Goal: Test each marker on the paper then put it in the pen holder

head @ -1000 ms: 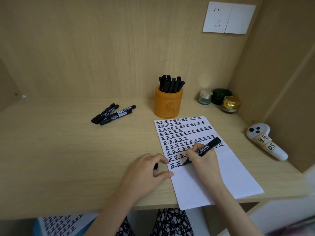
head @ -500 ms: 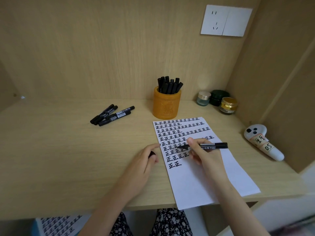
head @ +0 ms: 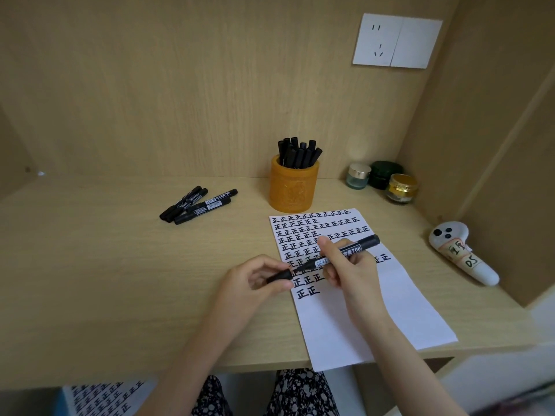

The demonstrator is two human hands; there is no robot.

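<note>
In the middle of the frame, the right hand [head: 351, 265] has its fingers curled round a black marker [head: 356, 249] and holds it slanted over the paper [head: 390, 310], with the tip pointing down and left. Just left of it, the left hand [head: 249, 280] pinches the black cap [head: 280, 276] between thumb and fingers, and the tip is right at the cap's open end. Above them stands the orange pen holder [head: 292, 190], full of black markers [head: 297, 154], and a few loose markers [head: 198, 204] lie on the desk [head: 105, 265] at the left.
</note>
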